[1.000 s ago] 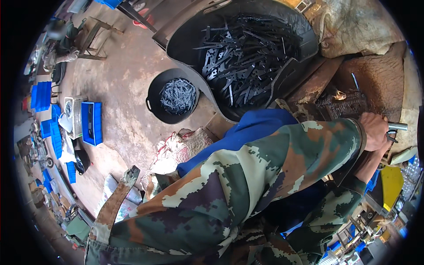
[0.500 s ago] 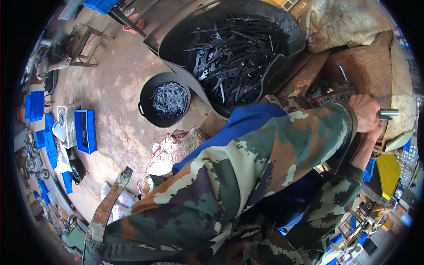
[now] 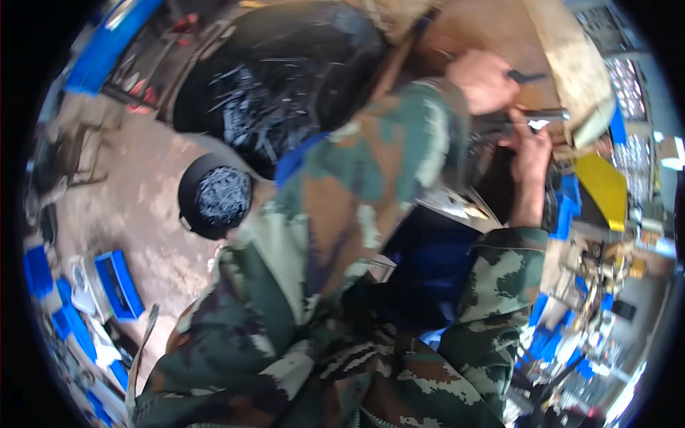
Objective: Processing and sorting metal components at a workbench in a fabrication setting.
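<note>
My left hand (image 3: 482, 82) is closed, and a dark, narrow piece (image 3: 526, 76) sticks out of its right side. What kind of thing it is cannot be made out through the blur. Just below and to the right, my right hand (image 3: 531, 153) has its fingers curled at a short, shiny metal cylinder (image 3: 548, 114). The cylinder points right, over a brown, cloth-like cover (image 3: 492, 36). Dark small parts lie in shadow under and left of my right hand, too blurred to name. Both forearms wear camouflage sleeves.
A large black tub (image 3: 342, 43) holding dark flat metal pieces (image 3: 264, 114) stands left of my hands. A smaller black bucket (image 3: 187, 192) of grey pieces (image 3: 225, 194) is on the floor. Blue bins (image 3: 120, 285) lie farther left. A yellow panel (image 3: 601, 191) is at right.
The view has turned, shifting the scene left. My hands have moved apart, the left now above the right. The dark piece now shows in my left hand.
</note>
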{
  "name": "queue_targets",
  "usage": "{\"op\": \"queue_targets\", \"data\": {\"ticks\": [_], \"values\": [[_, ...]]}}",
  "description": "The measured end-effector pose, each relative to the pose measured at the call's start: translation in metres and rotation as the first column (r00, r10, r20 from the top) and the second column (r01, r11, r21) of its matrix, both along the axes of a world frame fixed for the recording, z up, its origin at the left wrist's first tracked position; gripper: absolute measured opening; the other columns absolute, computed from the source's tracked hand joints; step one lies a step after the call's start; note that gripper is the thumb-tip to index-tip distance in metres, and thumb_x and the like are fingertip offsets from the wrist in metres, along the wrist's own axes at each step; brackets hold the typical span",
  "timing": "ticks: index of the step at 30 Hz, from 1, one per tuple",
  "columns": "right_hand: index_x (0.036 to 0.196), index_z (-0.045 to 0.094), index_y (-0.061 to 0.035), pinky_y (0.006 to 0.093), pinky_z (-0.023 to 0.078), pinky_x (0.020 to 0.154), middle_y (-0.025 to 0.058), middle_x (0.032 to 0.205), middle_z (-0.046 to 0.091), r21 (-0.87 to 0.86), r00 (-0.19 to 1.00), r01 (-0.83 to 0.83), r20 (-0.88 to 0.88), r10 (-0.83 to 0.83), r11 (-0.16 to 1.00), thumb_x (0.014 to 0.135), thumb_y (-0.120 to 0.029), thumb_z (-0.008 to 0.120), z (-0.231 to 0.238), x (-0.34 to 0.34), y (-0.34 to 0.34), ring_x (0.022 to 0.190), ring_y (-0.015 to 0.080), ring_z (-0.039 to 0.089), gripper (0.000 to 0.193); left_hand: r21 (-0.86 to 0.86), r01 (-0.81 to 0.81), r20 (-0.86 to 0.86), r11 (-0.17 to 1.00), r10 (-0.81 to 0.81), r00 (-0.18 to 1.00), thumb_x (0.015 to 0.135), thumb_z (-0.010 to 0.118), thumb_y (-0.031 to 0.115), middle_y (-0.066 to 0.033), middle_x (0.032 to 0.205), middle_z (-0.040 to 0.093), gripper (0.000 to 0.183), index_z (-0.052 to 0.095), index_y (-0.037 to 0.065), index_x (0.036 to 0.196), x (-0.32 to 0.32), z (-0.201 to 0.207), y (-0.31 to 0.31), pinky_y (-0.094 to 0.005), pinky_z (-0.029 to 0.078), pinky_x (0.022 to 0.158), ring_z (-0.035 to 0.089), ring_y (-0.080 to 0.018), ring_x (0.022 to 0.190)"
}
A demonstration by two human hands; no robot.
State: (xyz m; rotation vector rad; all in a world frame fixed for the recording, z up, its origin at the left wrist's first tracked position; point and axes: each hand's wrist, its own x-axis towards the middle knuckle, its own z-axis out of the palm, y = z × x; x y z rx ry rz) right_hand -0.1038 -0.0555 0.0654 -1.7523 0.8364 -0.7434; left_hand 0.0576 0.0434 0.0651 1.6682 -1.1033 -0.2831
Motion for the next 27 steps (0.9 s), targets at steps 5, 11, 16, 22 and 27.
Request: {"op": "queue_targets", "data": {"ticks": [5,11,16,22,27], "values": [[0.104,0.068,-0.0048,0.024,0.05,0.048,0.0019,0.095,0.067,0.03,0.956,-0.182,-0.228,0.184,0.983,0.083,-0.008,0.072,0.019,-0.038,0.037,0.069,0.0086,0.06,0.021,-0.019,0.085,0.116,0.996,-0.082,0.99,0.09,0.062,0.03,-0.018,0.072,0.062,0.029,0.068,0.002,0.093,0.003,-0.019,-0.006,-0.0401,0.048,0.066,0.059,-0.0315,0.065],[0.102,0.064,-0.0028,0.0248,0.054,0.063,0.0045,0.096,0.067,0.132,0.848,-0.424,-0.289,0.444,0.896,0.076,0.006,0.071,0.0,-0.061,0.059,0.078,0.0186,0.069,0.028,0.117,0.104,0.087,0.988,-0.115,0.99,0.091,0.063,0.03,-0.0217,0.079,0.061,0.031,0.067,0.0,0.095,0.012,-0.038,-0.003,-0.0407,0.047,0.07,0.06,-0.036,0.074],[0.103,0.062,-0.0019,0.0386,0.053,0.08,0.0108,0.103,0.065,-0.365,0.691,-0.696,-0.574,0.439,0.618,0.07,0.001,0.071,-0.03,-0.083,0.069,0.095,0.0358,0.063,0.035,0.371,0.089,0.266,0.924,-0.197,0.944,0.085,0.061,0.028,-0.0175,0.089,0.069,0.024,0.071,0.008,0.095,0.018,-0.044,-0.009,-0.0435,0.05,0.079,0.065,-0.0373,0.088],[0.108,0.063,-0.0019,0.0434,0.053,0.082,0.0133,0.11,0.063,-0.258,0.65,-0.723,-0.568,0.504,0.641,0.068,0.009,0.059,-0.039,-0.084,0.07,0.095,0.0374,0.062,0.042,0.49,0.264,0.111,0.831,-0.36,0.926,0.085,0.066,0.022,-0.0219,0.077,0.065,0.026,0.068,-0.002,0.096,0.028,-0.06,-0.002,-0.0402,0.048,0.071,0.065,-0.0327,0.075],[0.107,0.063,0.0001,0.03,0.054,0.06,0.0085,0.106,0.066,0.407,0.735,-0.484,-0.291,0.613,0.774,0.079,0.007,0.059,-0.007,-0.079,0.056,0.073,0.0177,0.065,0.029,0.549,0.332,0.018,0.767,-0.408,0.913,0.085,0.064,0.018,-0.0182,0.076,0.067,0.024,0.068,-0.002,0.098,0.032,-0.087,-0.008,-0.039,0.049,0.071,0.064,-0.0288,0.073]]}}
